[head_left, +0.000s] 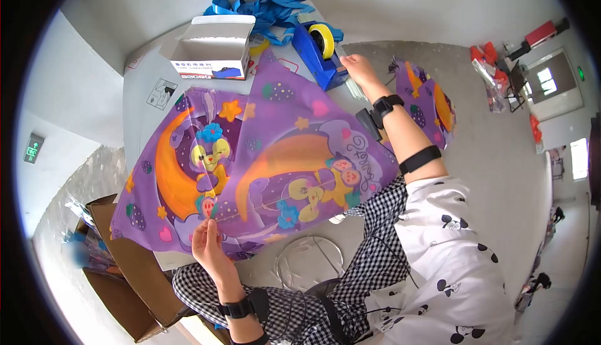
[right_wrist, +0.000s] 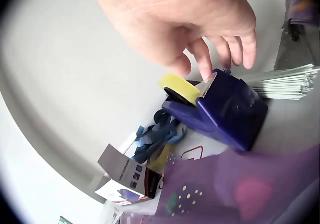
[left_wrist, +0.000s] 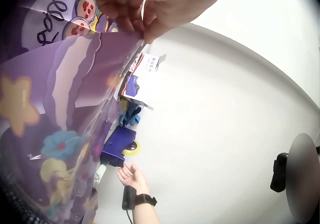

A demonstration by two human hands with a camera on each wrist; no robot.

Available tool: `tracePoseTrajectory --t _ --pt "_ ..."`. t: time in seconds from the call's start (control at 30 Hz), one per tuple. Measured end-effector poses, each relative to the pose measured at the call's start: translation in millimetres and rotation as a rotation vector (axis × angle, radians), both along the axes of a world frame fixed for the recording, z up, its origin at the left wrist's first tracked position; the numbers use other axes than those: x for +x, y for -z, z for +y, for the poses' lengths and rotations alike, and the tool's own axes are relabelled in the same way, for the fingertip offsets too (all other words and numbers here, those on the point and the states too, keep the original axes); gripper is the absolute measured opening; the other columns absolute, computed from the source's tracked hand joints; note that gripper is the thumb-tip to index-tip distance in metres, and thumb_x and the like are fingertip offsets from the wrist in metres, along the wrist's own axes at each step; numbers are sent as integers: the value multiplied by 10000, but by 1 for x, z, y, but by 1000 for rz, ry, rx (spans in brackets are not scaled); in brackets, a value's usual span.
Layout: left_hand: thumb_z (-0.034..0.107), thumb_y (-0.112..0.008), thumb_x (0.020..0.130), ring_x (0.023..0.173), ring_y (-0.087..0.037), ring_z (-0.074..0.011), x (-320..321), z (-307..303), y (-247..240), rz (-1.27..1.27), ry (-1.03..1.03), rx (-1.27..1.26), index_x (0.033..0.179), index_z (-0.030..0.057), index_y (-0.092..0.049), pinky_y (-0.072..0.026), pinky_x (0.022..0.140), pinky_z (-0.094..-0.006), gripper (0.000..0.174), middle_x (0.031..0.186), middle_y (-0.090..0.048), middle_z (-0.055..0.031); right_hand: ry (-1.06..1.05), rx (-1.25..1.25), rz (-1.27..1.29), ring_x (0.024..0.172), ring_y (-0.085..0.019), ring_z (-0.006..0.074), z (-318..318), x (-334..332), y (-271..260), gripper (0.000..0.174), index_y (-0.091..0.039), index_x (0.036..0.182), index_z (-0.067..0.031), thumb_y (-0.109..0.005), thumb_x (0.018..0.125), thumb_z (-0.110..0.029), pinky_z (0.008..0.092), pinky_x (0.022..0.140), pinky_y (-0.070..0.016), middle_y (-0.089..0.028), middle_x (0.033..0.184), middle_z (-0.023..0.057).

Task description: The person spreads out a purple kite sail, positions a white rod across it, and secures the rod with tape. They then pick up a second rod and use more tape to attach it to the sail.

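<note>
A purple kite fabric (head_left: 300, 104), printed with cartoon rabbits, orange moons and stars, spreads over the table and hangs past its near edge. My left hand (head_left: 214, 251) pinches the near edge of it between thumb and fingers; in the left wrist view the fabric (left_wrist: 75, 104) drops away from the left hand (left_wrist: 160, 4). At the far right of the table stands a blue tape dispenser (head_left: 313, 57) with a yellow tape roll (head_left: 326, 38). My right hand (head_left: 366, 74) is at its cutter end. In the right wrist view its relaxed fingers (right_wrist: 202, 56) reach down to the dispenser's toothed edge.
Behind the fabric stands an opened white box (head_left: 210, 51), with a heap of blue ribbons (head_left: 269, 10) beside it. Thin white sticks (right_wrist: 290, 81) lie by the dispenser. Another purple printed piece (head_left: 426, 104) is at the right. A cardboard box (head_left: 131, 270) sits at lower left.
</note>
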State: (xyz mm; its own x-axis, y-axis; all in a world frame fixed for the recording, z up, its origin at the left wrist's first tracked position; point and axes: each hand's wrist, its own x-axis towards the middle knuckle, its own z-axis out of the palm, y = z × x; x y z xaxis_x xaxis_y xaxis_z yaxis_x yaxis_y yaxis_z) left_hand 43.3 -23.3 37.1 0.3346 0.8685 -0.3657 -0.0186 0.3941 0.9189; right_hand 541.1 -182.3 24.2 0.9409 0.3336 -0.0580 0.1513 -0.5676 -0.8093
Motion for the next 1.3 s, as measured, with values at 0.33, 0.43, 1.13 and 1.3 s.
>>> tracePoseTrajectory --t 0.33,0.43,1.13,1.3 --pt "110 -690 925 705 -504 -32 3 -4 1 -14 -10 -17 960 40 -682 -389 649 -185 79 825 -638 37 160 194 490 934 -653 309 17 11 -20 337 -623 1124 66 -724 860 -117 525 857 -479 -660 1026 144" --pt "109 -687 927 705 -503 -32 5 -7 -3 17 -44 -27 965 37 -678 -388 652 -186 82 819 -629 38 184 278 535 943 -647 311 18 10 -20 335 -610 1139 79 -710 869 -91 525 883 -485 -634 1099 164" --pt "110 -679 933 739 -553 -37 -3 -7 5 -55 1 11 962 43 -667 -420 675 -184 74 848 -647 27 252 822 460 963 -616 226 -11 -31 31 119 -631 946 61 -673 893 -36 333 984 -506 -619 1016 139" --pt "114 -668 940 750 -539 -34 -1 -9 0 -33 9 9 961 43 -666 -408 685 -191 74 847 -637 34 210 849 477 997 -615 240 -17 -33 37 145 -614 964 80 -666 898 -37 346 1021 -491 -619 1031 147"
